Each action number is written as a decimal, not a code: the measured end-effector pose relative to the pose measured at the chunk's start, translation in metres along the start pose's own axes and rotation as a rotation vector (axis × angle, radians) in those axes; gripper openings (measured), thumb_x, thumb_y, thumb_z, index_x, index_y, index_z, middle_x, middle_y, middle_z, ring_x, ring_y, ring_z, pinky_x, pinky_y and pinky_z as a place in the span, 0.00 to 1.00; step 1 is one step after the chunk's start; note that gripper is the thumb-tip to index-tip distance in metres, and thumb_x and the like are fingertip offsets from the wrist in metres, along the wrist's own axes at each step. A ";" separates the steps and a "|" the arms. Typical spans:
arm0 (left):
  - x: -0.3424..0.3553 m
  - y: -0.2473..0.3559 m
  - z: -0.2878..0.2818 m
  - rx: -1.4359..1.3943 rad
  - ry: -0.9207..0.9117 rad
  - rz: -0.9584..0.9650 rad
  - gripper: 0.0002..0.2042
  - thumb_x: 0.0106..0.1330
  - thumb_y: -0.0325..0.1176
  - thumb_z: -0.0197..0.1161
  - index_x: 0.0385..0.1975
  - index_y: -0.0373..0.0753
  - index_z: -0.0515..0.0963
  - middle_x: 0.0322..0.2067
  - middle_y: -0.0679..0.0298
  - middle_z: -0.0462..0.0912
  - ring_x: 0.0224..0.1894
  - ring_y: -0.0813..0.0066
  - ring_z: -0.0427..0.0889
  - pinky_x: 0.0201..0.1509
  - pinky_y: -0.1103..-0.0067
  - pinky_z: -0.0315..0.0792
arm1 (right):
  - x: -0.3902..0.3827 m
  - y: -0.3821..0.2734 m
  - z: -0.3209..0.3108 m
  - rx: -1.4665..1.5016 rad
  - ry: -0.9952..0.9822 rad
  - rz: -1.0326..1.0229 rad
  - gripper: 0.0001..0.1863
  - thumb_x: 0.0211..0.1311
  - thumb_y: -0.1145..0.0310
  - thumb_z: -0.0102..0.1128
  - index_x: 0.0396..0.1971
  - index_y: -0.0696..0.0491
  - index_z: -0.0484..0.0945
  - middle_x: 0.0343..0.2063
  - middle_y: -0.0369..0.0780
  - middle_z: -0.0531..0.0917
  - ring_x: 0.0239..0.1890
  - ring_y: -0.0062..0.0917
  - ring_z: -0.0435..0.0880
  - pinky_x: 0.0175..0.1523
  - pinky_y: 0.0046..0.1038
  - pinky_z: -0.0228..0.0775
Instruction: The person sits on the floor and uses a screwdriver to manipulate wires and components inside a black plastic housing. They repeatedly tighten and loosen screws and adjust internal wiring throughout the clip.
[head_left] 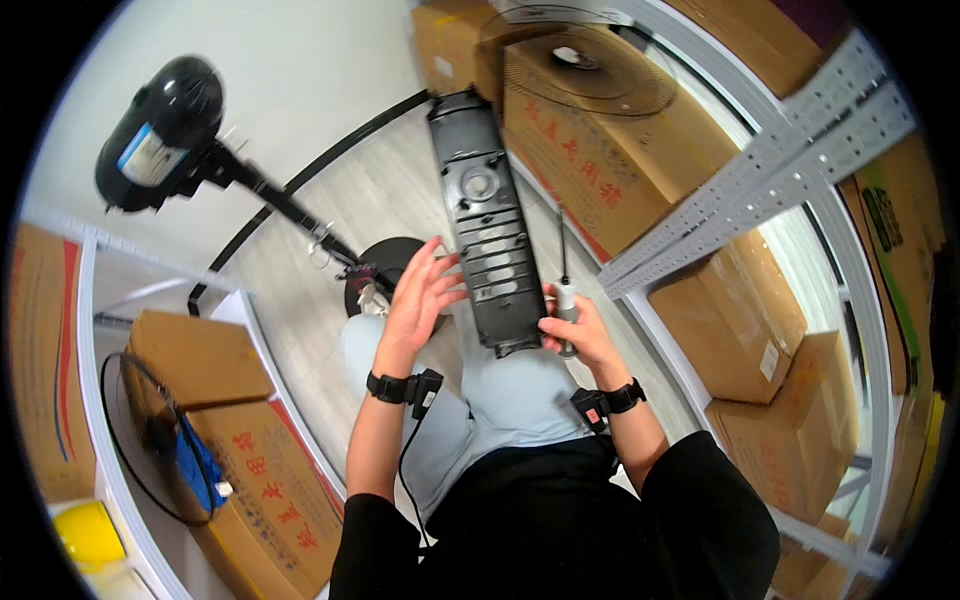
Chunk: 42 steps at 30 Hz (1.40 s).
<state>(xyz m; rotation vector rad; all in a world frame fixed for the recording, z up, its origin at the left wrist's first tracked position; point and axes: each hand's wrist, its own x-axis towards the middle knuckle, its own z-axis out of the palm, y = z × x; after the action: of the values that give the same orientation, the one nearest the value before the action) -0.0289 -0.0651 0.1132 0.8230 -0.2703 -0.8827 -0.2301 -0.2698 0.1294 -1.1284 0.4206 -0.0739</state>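
Red characters (570,149) stood on brown cardboard boxes (645,170), a blue-and-white rectangular label (152,157) on the rounded glossy black housing (190,95).

The black panel (489,222) looks like matt plastic.

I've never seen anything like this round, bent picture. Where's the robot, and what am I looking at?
There's no robot here: a person works with two bare hands. The single picture comes from a wide camera worn on their head, looking down, so straight edges bend near the rim.

The right hand holds a screwdriver and grips the near corner of a long black panel. The left hand is open beside the panel; I can't tell whether its fingertips touch. Each wrist wears a black band.

There's no table: a pole with a black housing stands on the floor. Cardboard boxes line both sides.
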 end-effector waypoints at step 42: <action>-0.480 -0.005 -0.085 0.327 1.587 0.497 0.16 0.73 0.37 0.46 0.33 0.32 0.76 0.21 0.59 0.81 0.21 0.74 0.78 0.25 0.81 0.73 | 0.048 0.024 0.151 -0.314 -0.952 0.153 0.18 0.69 0.69 0.58 0.56 0.59 0.75 0.38 0.46 0.86 0.18 0.13 0.72 0.22 0.15 0.63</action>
<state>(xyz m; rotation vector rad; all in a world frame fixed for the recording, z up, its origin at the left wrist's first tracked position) -0.2880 0.3483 0.1066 1.4361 0.7759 0.4390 -0.1351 -0.1423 0.1490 -1.2951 -0.3486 0.6635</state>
